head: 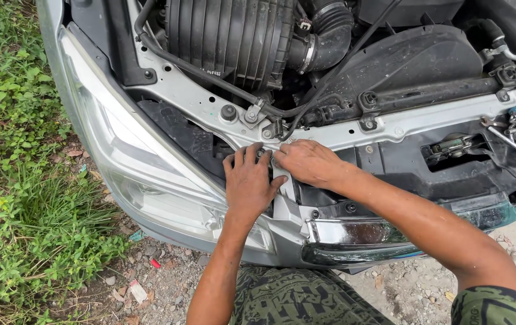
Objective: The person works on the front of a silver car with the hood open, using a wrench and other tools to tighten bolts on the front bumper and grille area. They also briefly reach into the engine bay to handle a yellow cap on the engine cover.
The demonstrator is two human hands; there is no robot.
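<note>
I look down into the open front of a silver car. My left hand (249,183) lies flat, fingers spread, on the dark panel just behind the headlight (132,162). My right hand (307,162) rests beside it, fingers curled onto the silver metal crossmember (414,120) where a small silver bracket (283,180) drops down. The fingertips of both hands meet at that joint. What lies under the fingers is hidden. Neither hand visibly holds a tool.
A ribbed black air box (228,39) and hose (324,36) sit behind the crossmember. A chrome grille strip (360,232) runs below my right arm. A hood latch (456,144) is at right. Grass (11,180) and gravel (162,283) border the car.
</note>
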